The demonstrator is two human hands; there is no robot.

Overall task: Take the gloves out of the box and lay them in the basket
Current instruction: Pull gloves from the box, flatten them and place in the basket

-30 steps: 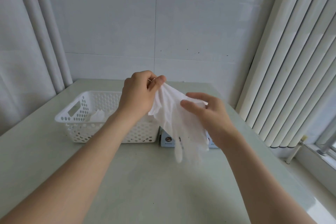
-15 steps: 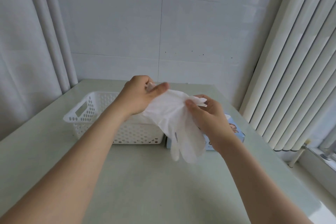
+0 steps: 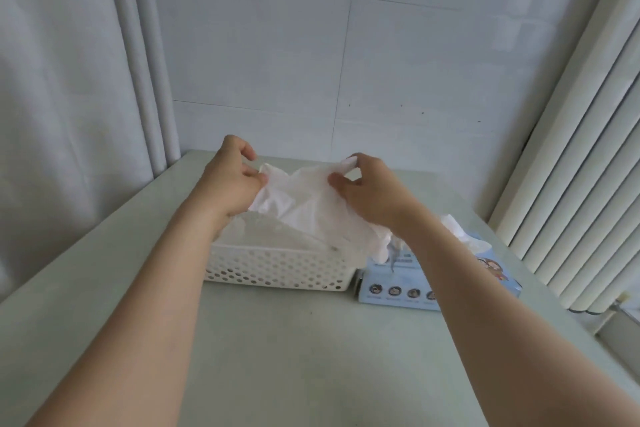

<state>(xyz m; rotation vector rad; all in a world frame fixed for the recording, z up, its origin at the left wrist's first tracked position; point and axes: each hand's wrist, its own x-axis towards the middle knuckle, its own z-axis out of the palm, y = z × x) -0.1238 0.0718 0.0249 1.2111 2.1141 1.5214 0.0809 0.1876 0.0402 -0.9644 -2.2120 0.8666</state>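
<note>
A thin white glove (image 3: pixel 304 204) is stretched between both hands above the white perforated basket (image 3: pixel 280 270). My left hand (image 3: pixel 232 180) pinches its cuff at the left corner. My right hand (image 3: pixel 367 191) pinches the other corner with thumb and fingers. The glove's fingers hang down over the basket's right end, near the blue glove box (image 3: pixel 391 284). Another white glove (image 3: pixel 464 236) pokes out of the box's top. More white material lies inside the basket, partly hidden by my left wrist.
Basket and box stand side by side on a pale green table (image 3: pixel 294 357) set against a white tiled wall. A curtain (image 3: pixel 69 97) hangs at the left and vertical blinds (image 3: pixel 581 149) at the right, past the table's right edge.
Both hands have carried the glove forward and left, from in front of the box to above the basket. They have spread apart, stretching the cuff wide.
</note>
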